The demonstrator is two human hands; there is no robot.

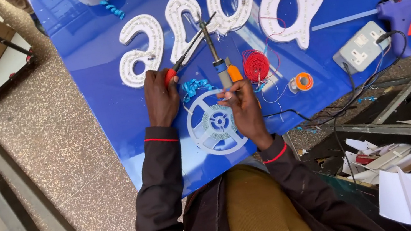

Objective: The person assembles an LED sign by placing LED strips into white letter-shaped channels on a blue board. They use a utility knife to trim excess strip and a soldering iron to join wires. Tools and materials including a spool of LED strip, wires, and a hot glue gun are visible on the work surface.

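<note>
While left hand [160, 98] grips red-handled tool [188, 51], right hand [240, 105] clasps soldering iron [216, 57].

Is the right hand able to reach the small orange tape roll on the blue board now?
Probably yes: the small orange tape roll lies near the right hand, nothing between them, but that hand already holds a blue-handled soldering iron.
</note>
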